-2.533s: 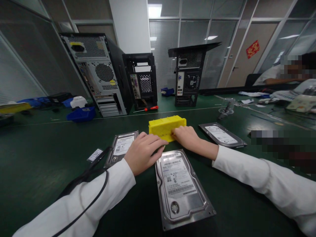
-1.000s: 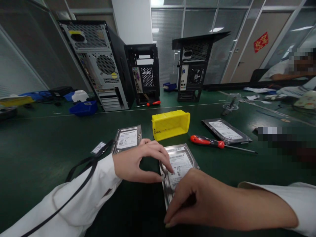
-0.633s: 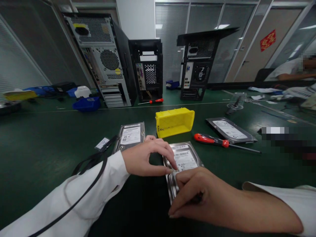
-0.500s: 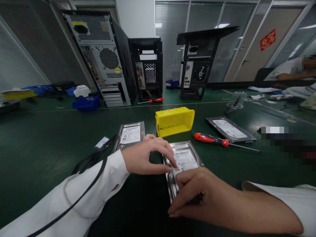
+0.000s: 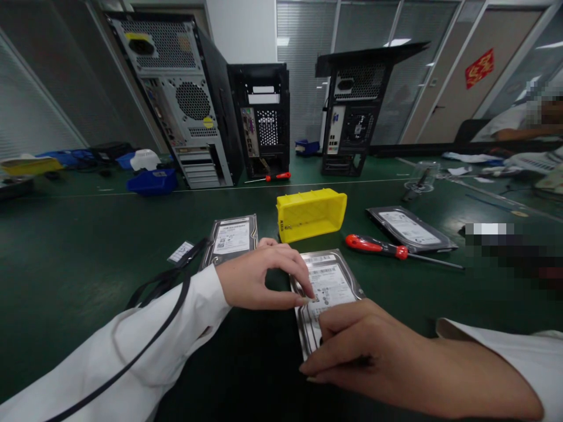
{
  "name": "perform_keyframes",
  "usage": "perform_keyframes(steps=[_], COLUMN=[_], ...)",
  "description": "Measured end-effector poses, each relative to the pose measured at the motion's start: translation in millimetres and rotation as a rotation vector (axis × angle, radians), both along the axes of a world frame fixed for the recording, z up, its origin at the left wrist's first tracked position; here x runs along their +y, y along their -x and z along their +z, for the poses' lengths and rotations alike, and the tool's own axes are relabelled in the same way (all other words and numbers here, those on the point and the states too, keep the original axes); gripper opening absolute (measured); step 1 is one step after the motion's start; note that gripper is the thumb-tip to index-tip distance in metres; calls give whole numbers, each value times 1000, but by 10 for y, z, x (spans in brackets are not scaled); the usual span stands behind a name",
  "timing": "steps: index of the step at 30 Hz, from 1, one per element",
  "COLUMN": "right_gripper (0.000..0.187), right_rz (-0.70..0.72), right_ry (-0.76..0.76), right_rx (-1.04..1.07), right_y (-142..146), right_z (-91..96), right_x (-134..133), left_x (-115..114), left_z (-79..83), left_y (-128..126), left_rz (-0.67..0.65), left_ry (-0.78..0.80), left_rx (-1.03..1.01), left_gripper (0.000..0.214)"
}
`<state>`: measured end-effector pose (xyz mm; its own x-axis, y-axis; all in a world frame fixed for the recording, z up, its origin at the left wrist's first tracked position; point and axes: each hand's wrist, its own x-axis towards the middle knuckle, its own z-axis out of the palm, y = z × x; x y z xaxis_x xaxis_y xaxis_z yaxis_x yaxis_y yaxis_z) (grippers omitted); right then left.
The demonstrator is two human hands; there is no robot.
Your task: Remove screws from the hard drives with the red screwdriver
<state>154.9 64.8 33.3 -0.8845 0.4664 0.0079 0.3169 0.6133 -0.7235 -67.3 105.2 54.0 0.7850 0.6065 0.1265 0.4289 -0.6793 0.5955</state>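
A silver hard drive (image 5: 328, 280) with a white label lies flat on the green mat right in front of me. My left hand (image 5: 259, 275) arches over its left edge, thumb and fingertips pinched together on the drive. My right hand (image 5: 365, 351) covers the drive's near end, fingers curled and pressed onto it; what sits under the fingertips is hidden. A yellow plastic bin (image 5: 311, 213) stands just beyond the drive. A red-handled screwdriver (image 5: 382, 248) lies on the mat to the right of it.
A second hard drive (image 5: 231, 236) lies left of the bin and a third one (image 5: 409, 227) to the right. Three open computer cases (image 5: 185, 105) stand at the back. A blue tray (image 5: 152, 181) sits far left. Another person sits at the far right.
Both hands left the yellow bin and came down onto the near hard drive. A red screwdriver now lies on the mat. In the last half second the hands barely shifted.
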Motion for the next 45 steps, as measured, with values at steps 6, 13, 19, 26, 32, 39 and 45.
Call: perform_keyframes(steps=[6, 13, 19, 26, 32, 39, 45], right_gripper=[22, 20, 21, 11, 11, 14, 10], right_rz=[-4, -30, 32, 39, 162, 148, -60], right_ry=[-30, -144, -236, -768, -847, -794, -503], right_rx=[-41, -28, -57, 101, 83, 131, 214], right_y=[-37, -69, -79, 138, 341, 273, 83], right_z=[49, 68, 103, -2, -185, -120, -70], right_x=[-12, -80, -82, -164, -141, -152, -43], left_x=[3, 12, 8, 34, 34, 30, 29], left_z=[-3, -14, -1, -30, -28, -43, -79], left_y=[6, 1, 4, 7, -7, 1, 4], left_rz=[0, -19, -18, 1, 25, 15, -8], left_ry=[-3, 17, 14, -3, -8, -17, -24], left_rx=[8, -2, 13, -1, 1, -15, -18], left_gripper=[11, 12, 12, 11, 10, 10, 11])
